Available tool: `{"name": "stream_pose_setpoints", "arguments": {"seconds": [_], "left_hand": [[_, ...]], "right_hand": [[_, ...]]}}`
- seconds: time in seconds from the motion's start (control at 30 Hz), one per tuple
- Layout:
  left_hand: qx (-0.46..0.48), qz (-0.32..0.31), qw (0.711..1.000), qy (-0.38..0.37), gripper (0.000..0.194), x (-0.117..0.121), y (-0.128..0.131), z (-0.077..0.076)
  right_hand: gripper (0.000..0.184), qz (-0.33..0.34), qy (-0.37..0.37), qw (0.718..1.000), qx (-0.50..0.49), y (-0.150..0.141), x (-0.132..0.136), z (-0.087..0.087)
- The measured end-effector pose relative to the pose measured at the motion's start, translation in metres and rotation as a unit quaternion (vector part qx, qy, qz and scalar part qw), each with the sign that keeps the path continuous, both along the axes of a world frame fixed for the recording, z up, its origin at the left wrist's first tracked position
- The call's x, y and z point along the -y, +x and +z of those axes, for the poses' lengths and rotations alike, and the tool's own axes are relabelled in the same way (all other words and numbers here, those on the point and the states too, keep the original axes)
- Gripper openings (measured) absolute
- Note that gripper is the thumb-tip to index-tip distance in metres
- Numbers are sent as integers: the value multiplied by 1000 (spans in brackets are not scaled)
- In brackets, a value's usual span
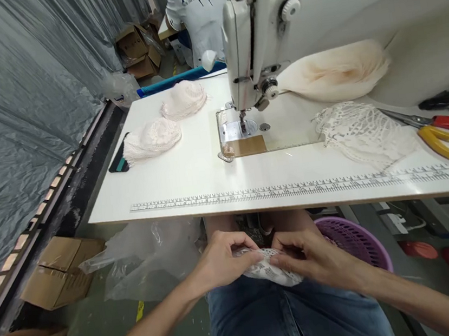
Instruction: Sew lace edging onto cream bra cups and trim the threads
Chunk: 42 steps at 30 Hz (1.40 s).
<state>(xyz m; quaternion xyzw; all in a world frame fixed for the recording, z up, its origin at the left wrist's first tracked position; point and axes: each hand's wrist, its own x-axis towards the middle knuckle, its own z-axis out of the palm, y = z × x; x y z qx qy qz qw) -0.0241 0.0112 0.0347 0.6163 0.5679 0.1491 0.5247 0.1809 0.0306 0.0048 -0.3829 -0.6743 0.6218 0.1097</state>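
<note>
A piece of white lace fabric [270,271] is held over my lap, below the table's front edge. My left hand [230,260] pinches its left side between thumb and fingers. On the other side, my right hand [304,253] grips the lace the same way, a short gap from the left. Above and beyond both hands stands a white sewing machine [241,51], its needle over the metal plate [236,130]. Two cream lace cup-shaped pieces [153,138] lie on the table's left part. Another openwork lace piece [361,132] rests right of the needle.
Scissors with red and yellow handles [445,133] lie at the right. A ruler strip [292,189] runs along the table's front edge. Sheer beige fabric [335,72] sits behind the machine's needle. A purple basket [354,242] stands under the table. A person [200,15] sits beyond.
</note>
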Motion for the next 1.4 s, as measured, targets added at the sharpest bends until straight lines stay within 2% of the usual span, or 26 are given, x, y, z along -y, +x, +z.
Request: {"name": "stream_pose_setpoints", "arguments": {"seconds": [0.07, 0.13, 0.23, 0.3, 0.37, 0.43, 0.5, 0.6, 0.7, 0.77, 0.83, 0.9, 1.03, 1.1, 1.17, 1.23, 1.3, 1.37, 1.4], "left_hand": [[-33, -27, 998, 40, 20, -18, -12, 27], [-62, -60, 992, 92, 19, -45, -21, 54], [-109, -121, 970, 178, 16, -102, -28, 79], [-136, -165, 954, 212, 12, -146, -28, 80], [-145, -186, 949, 210, 12, -186, -24, 73], [-153, -200, 946, 202, 11, -217, -17, 60], [-151, -209, 946, 197, 10, -236, -10, 48], [-140, -226, 946, 185, 11, -248, 0, 40], [-150, -250, 942, 166, 13, -253, 6, 40], [-164, -262, 938, 158, 13, -256, 9, 41], [-173, -273, 933, 157, 12, -258, 12, 41], [-180, -285, 928, 158, 12, -261, 15, 41], [-199, -306, 920, 142, 13, -270, 17, 44], [-238, -290, 917, 133, 20, -277, 15, 46], [-299, -242, 910, 158, 28, -282, 10, 46], [-355, -179, 885, 239, 29, -281, 5, 44], [-376, -110, 849, 355, 19, -270, 2, 40], [-356, -77, 814, 453, 14, -250, 3, 34], [-333, -96, 805, 481, 16, -239, 4, 30]], "right_hand": [[34, 5, 64, 998, 10, -11, -13, 16], [33, 2, 115, 993, 14, -23, -33, 32], [31, -15, 163, 986, 37, -36, -71, 47], [33, -12, 189, 979, 80, -36, -98, 50], [35, -19, 261, 954, 146, -27, -122, 48], [31, -51, 364, 906, 207, -11, -139, 42], [24, -73, 452, 861, 221, 6, -149, 37], [27, -19, 553, 816, 170, 21, -161, 34], [35, 62, 654, 745, 119, 22, -173, 35], [36, 99, 694, 706, 104, 19, -181, 33], [35, 122, 709, 687, 99, 17, -187, 31], [34, 131, 705, 691, 95, 18, -189, 28], [35, 122, 679, 718, 93, 20, -188, 23], [36, 108, 680, 719, 91, 20, -187, 22], [36, 91, 685, 717, 89, 18, -185, 23], [37, 77, 687, 718, 87, 16, -184, 24], [37, 70, 682, 723, 89, 14, -182, 25], [36, 64, 681, 723, 93, 12, -181, 24], [37, 61, 684, 721, 93, 11, -181, 23]]}}
